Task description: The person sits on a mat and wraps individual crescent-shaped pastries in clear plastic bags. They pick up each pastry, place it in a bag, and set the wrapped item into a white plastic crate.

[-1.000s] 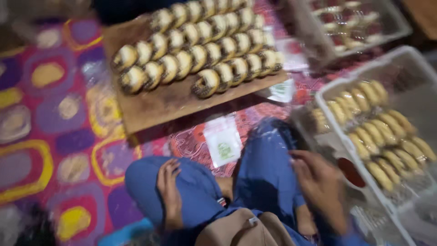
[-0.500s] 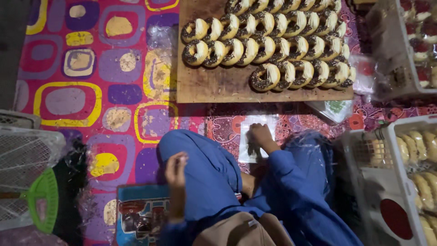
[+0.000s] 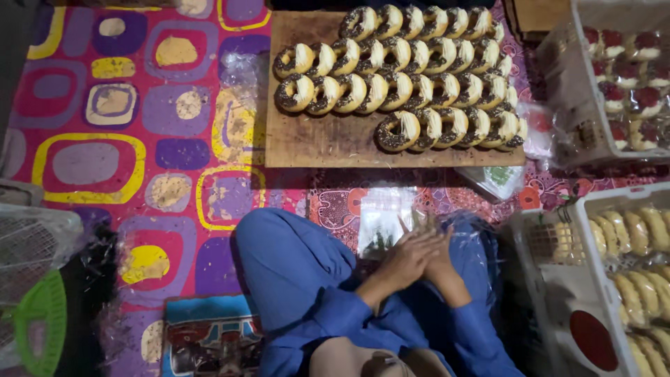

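We sit cross-legged on a patterned floor mat [image 3: 139, 160] of pink, purple and yellow shapes, in blue clothing. Our left hand [image 3: 408, 257] and right hand [image 3: 441, 260] meet in front of us, pressed together above our lap, the left lying over the right. Our fingers [image 3: 426, 241] are stretched out flat rather than curled, and between or just beyond them lies a small clear plastic bag [image 3: 382, 222] with a dark print at its lower part; we cannot tell whether the hands actually pinch it or only rest against its edge. The bag lies on the mat just in front of our knees, between us and a wooden board [image 3: 314, 143].

On that board stand rows of ring-shaped pastries [image 3: 412, 77], dark with sprinkles and pale with cream, packed on edge and touching one another. Another clear bag [image 3: 497, 180] lies by the board's near right corner. To our right a white plastic crate [image 3: 537, 244] holds pale oblong pastries [image 3: 642, 237], and farther up a second crate [image 3: 565, 84] holds red-topped ones [image 3: 628, 66]. At our left are a wire-grille fan [image 3: 35, 237] and a green plastic piece [image 3: 42, 328].
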